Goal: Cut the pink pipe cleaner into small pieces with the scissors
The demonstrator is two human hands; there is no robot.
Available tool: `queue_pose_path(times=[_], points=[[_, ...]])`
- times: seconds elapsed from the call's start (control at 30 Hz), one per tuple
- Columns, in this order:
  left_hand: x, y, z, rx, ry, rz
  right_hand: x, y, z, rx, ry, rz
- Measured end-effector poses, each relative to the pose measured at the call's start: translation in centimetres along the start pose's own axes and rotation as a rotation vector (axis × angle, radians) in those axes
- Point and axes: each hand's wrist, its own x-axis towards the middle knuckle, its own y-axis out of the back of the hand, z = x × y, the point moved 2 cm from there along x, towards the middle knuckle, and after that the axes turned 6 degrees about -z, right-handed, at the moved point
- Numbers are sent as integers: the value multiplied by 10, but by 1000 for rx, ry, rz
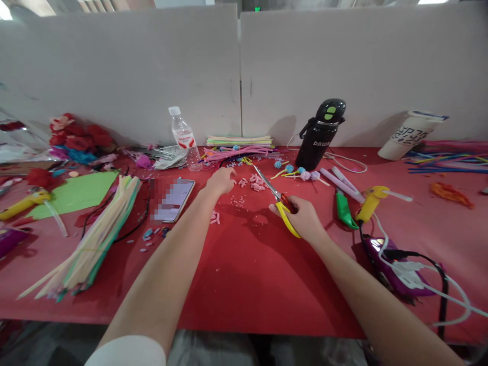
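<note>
Scissors (275,193) with yellow-and-red handles sit in the right hand (305,218), above the middle of the red table (236,290). The fingers of this hand are closed around the handles; the blades point away from the person and slightly left, toward the pink stick bundle (244,152) at the back. The left hand (222,181) is at about the same depth, palm down with fingers partly curled, at the left edge of the small pink pieces (257,183). From my position I cannot tell whether its fingertips grip a piece.

The main heap of pieces lies between the two hands. Finer pink crumbs (238,202) are scattered nearer the person, and a few loose lengths (215,218) lie just beside the left forearm.

Left of that forearm: a phone (177,201), lying flat, then a tied bundle of pale and green sticks (99,239). Behind the left hand stands a clear bottle (185,140). Behind the right hand stands a black flask (318,142), with blue and lilac pompoms (301,171) at its base. Right of the right hand: a yellow glue gun (371,203).
</note>
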Motion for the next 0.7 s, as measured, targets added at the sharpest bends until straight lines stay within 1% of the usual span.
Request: queue_pose_path(times=[0.07, 0.17, 0.27, 0.33, 0.43, 0.5, 0.6, 0.7], points=[[6, -3, -2, 3, 11, -15, 0, -1, 1, -4, 8, -12], [7, -6, -4, 2, 32, -29, 1, -1, 1, -17, 17, -10], [4, -5, -2, -10, 48, -26, 2, 0, -1, -42, 16, -9], [-3, -1, 0, -24, 54, -8, 2, 0, -2, -58, 15, -19], [-26, 7, 7, -83, 31, 39, 1, 2, -2, -81, -3, -32], [-48, 11, 12, -311, -49, 85, 1, 5, 0, -111, -16, -33], [-80, 13, 16, -525, -150, 120, 1, 9, 2, -172, -5, -51], [-98, 11, 14, -682, -149, 134, 1, 9, 4, -188, 15, -80]])
